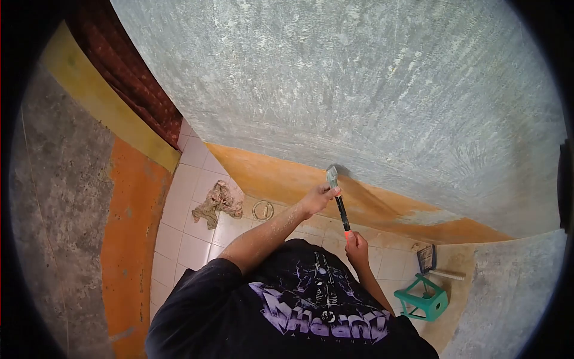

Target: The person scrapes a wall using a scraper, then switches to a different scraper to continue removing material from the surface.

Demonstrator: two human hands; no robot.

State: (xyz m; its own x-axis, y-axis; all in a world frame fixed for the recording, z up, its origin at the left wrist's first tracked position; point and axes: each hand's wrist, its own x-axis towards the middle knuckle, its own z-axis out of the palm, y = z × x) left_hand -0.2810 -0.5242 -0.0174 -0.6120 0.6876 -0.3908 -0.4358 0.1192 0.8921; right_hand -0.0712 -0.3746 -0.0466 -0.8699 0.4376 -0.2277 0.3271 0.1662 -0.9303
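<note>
A long-handled scraper [341, 210] with a metal head, black shaft and orange grip is held in both hands. My left hand [318, 200] is closed round its neck, just below the head. Lower down, my right hand [357, 246] wraps the orange grip. The scraper's head meets the wall [335, 78] near the line where bare, scratched grey surface gives way to an orange painted band [269, 170]. Pale dust specks my left forearm.
A crumpled cloth [218, 203] and a ring-shaped object [263, 210] lie on the tiled floor [179, 242] at left. On the right stand a green plastic stool [423, 299] and a blue-edged item [426, 258]. A red curtain [128, 66] hangs in the doorway.
</note>
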